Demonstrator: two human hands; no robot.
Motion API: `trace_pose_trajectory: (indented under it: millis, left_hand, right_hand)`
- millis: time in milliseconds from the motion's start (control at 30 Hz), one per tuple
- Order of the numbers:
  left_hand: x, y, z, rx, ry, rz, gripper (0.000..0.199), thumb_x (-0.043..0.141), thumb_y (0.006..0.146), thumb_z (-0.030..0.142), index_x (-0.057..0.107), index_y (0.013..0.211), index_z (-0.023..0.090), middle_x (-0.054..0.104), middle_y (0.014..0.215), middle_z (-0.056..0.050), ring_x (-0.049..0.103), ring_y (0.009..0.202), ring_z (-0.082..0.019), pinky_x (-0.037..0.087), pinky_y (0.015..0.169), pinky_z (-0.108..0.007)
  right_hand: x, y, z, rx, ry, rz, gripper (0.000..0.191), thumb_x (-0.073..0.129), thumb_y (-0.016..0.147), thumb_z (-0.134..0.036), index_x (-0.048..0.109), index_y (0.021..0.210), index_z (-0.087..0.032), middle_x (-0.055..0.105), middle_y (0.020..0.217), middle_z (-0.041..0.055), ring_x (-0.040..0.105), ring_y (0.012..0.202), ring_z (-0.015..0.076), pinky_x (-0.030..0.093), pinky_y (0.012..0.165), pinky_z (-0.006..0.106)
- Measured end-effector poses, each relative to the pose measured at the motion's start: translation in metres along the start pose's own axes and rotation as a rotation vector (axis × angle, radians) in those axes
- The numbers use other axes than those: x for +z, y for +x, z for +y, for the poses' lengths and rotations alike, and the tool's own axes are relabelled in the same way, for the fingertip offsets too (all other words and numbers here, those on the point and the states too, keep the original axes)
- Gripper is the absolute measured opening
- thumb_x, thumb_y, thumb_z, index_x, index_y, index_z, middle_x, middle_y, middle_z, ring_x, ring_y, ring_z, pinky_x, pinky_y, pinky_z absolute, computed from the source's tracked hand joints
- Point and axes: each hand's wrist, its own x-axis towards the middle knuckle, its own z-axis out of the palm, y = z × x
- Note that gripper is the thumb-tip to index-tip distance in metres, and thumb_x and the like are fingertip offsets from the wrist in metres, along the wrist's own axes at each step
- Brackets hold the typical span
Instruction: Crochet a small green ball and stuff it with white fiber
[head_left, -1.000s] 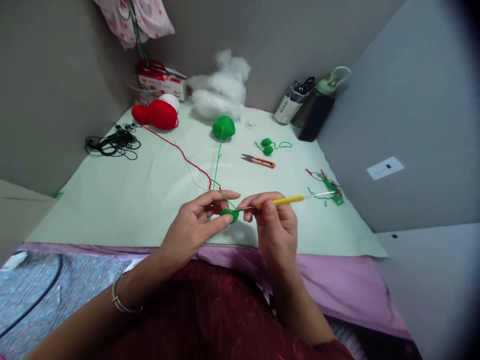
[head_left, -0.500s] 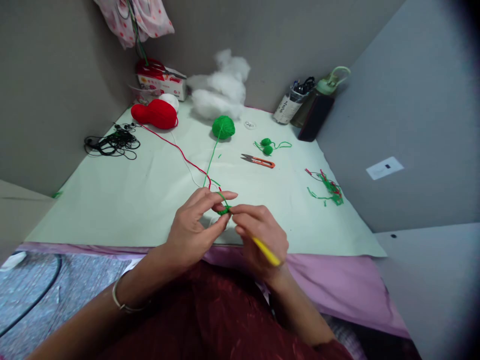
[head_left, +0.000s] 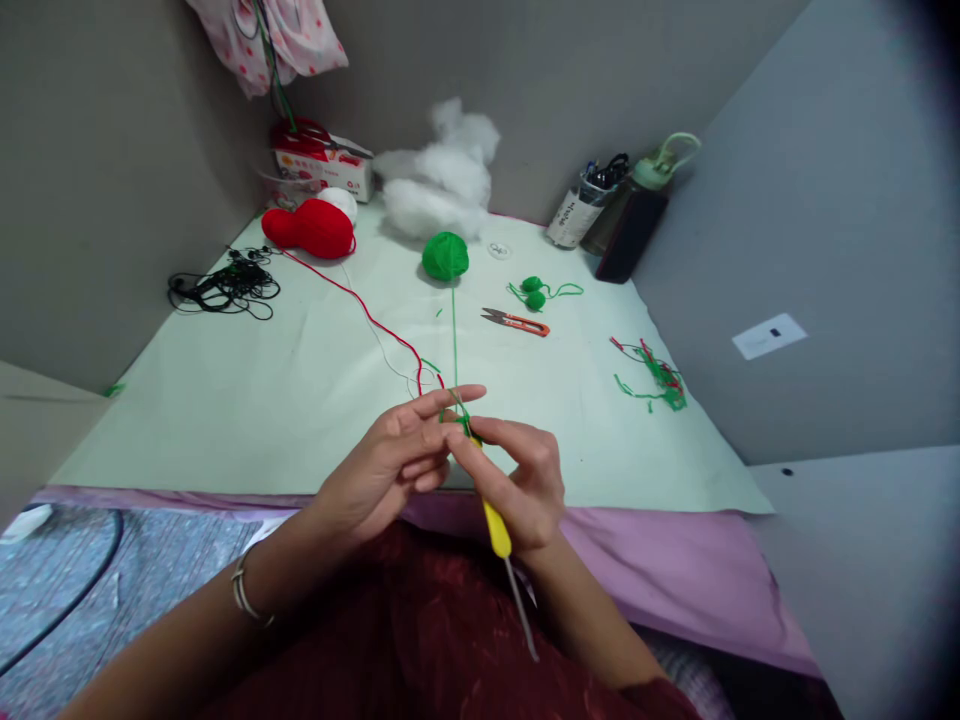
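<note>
My left hand [head_left: 397,450] pinches a small green crochet piece [head_left: 461,424], mostly hidden by the fingers, with green yarn passing over its raised index finger. Between the fingers of my right hand [head_left: 525,475] is a crochet hook with a yellow handle [head_left: 496,530]; a thin metal end sticks out below the handle. The hook's working tip meets the green piece, though its exact place is hidden. From a green yarn ball [head_left: 445,257] a strand runs straight down to my hands. A red yarn strand [head_left: 382,325] ends beside my left fingers.
Orange-handled thread snips [head_left: 516,321] and two small green pieces [head_left: 533,293] lie to the right, with yarn scraps [head_left: 660,380] farther out. White stuffing [head_left: 442,180], a red yarn ball [head_left: 311,227], black cords [head_left: 229,284], a pen cup [head_left: 577,210] and a bottle [head_left: 637,205] stand around.
My right hand has turned, so the yellow hook handle now points down toward my lap. The left fingers have shifted slightly right, and the green strand has swung right, now nearly vertical.
</note>
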Motion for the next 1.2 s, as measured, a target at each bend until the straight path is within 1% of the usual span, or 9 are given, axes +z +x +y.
trace_pose_trajectory:
  millis: [133, 267, 367, 433, 633, 767, 867, 1067, 1200]
  left_hand:
    - [-0.003, 0.001, 0.005, -0.017, -0.052, 0.01, 0.03, 0.082, 0.085, 0.023, 0.083, 0.115, 0.02, 0.034, 0.064, 0.009, 0.012, 0.048, -0.002, 0.025, 0.041, -0.013]
    - [-0.002, -0.001, 0.001, 0.151, 0.111, 0.063, 0.029, 0.08, 0.087, 0.024, 0.082, 0.116, 0.025, 0.058, 0.083, 0.001, 0.047, 0.062, -0.005, 0.047, 0.061, -0.018]
    - [-0.001, -0.001, -0.004, 0.201, 0.24, 0.074, 0.031, 0.08, 0.088, 0.027, 0.081, 0.118, 0.027, 0.065, 0.095, -0.002, 0.059, 0.089, -0.013, 0.049, 0.082, -0.023]
    - [0.0, -0.001, -0.006, 0.21, 0.27, 0.073, 0.034, 0.082, 0.086, 0.028, 0.08, 0.12, 0.028, 0.065, 0.095, -0.002, 0.059, 0.093, -0.014, 0.048, 0.087, -0.025]
    - [0.0, 0.001, -0.001, 0.11, 0.119, 0.034, 0.049, 0.079, 0.081, 0.021, 0.076, 0.13, 0.026, 0.06, 0.091, 0.0, 0.052, 0.081, -0.013, 0.046, 0.075, -0.024]
    - [-0.006, 0.003, 0.002, -0.037, -0.075, -0.151, 0.044, 0.072, 0.074, 0.022, 0.081, 0.116, 0.016, 0.058, 0.084, -0.003, 0.049, 0.075, -0.014, 0.047, 0.072, -0.026]
    - [-0.008, 0.003, 0.0, 0.016, -0.075, -0.121, 0.038, 0.073, 0.073, 0.021, 0.083, 0.109, 0.016, 0.061, 0.088, -0.003, 0.053, 0.082, -0.015, 0.049, 0.079, -0.027]
    - [-0.006, -0.002, -0.01, 0.233, 0.291, -0.059, 0.04, 0.08, 0.088, 0.023, 0.076, 0.127, 0.031, 0.072, 0.109, -0.002, 0.062, 0.108, -0.018, 0.047, 0.099, -0.028]
    - [-0.007, -0.001, -0.012, 0.228, 0.3, -0.051, 0.038, 0.075, 0.094, 0.028, 0.072, 0.132, 0.03, 0.07, 0.103, -0.002, 0.067, 0.102, -0.017, 0.052, 0.094, -0.029]
  right_hand:
    - [-0.003, 0.012, 0.001, 0.331, 0.372, 0.117, 0.024, 0.057, 0.102, -0.017, 0.076, 0.111, -0.028, 0.076, 0.095, 0.0042, 0.071, 0.082, 0.0193, 0.061, 0.071, 0.037]
    - [0.001, 0.02, 0.002, 0.573, 0.678, 0.174, 0.019, 0.057, 0.103, -0.026, 0.075, 0.097, -0.024, 0.071, 0.087, 0.0031, 0.064, 0.07, 0.0155, 0.055, 0.066, 0.034]
    - [0.005, 0.018, 0.002, 0.581, 0.75, 0.143, 0.016, 0.06, 0.102, -0.024, 0.076, 0.098, -0.025, 0.072, 0.089, 0.0018, 0.065, 0.077, 0.0149, 0.054, 0.07, 0.032]
    - [0.005, 0.017, 0.0, 0.579, 0.757, 0.136, 0.017, 0.06, 0.102, -0.023, 0.077, 0.1, -0.027, 0.072, 0.091, 0.0011, 0.066, 0.08, 0.015, 0.053, 0.072, 0.032]
    - [0.0, 0.02, 0.001, 0.689, 0.884, 0.147, 0.017, 0.062, 0.102, -0.027, 0.078, 0.096, -0.026, 0.071, 0.088, 0.0004, 0.063, 0.076, 0.0133, 0.051, 0.074, 0.031]
    - [-0.002, 0.024, 0.007, 0.834, 1.055, 0.145, 0.019, 0.066, 0.1, -0.033, 0.078, 0.089, -0.023, 0.069, 0.08, 0.0005, 0.061, 0.069, 0.0118, 0.051, 0.068, 0.027]
    - [-0.002, 0.024, 0.008, 0.901, 1.14, 0.126, 0.019, 0.067, 0.099, -0.034, 0.078, 0.088, -0.023, 0.066, 0.076, -0.0008, 0.059, 0.066, 0.0108, 0.049, 0.064, 0.025]
    - [0.003, 0.017, -0.001, 0.656, 0.884, 0.117, 0.016, 0.065, 0.101, -0.028, 0.081, 0.098, -0.027, 0.076, 0.095, 0.0023, 0.068, 0.091, 0.0158, 0.052, 0.077, 0.029]
    - [0.003, 0.014, 0.0, 0.691, 0.863, 0.119, 0.016, 0.063, 0.102, -0.027, 0.08, 0.1, -0.028, 0.077, 0.095, 0.0011, 0.066, 0.08, 0.014, 0.052, 0.073, 0.03]
